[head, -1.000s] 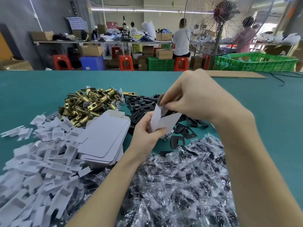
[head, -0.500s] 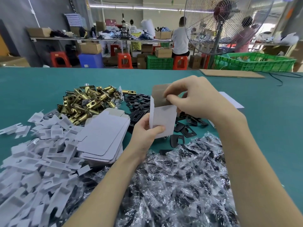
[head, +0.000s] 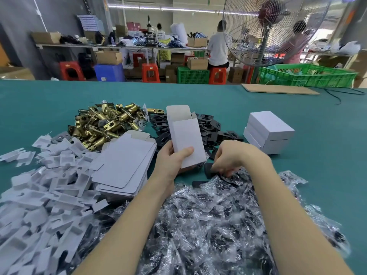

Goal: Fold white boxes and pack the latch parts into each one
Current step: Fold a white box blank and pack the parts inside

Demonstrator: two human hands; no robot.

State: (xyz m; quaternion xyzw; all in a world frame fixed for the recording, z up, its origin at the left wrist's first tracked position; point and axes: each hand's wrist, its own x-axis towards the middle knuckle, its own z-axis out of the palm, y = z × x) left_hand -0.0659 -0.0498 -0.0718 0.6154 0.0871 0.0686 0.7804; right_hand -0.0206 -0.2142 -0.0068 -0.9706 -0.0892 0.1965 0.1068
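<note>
Upright matte cardboard box [head: 186, 139], left hand [head: 172, 159]

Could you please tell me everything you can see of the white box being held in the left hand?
The white box looks like thin matte cardboard, folded into a tall rectangular carton. It stands roughly upright, leaning slightly, its top open with the lid flap raised behind the opening and a small side flap showing. The left hand grips its lower part, thumb across the front face. It is held above the table, in front of the black plates. Its bottom end is hidden.
</note>
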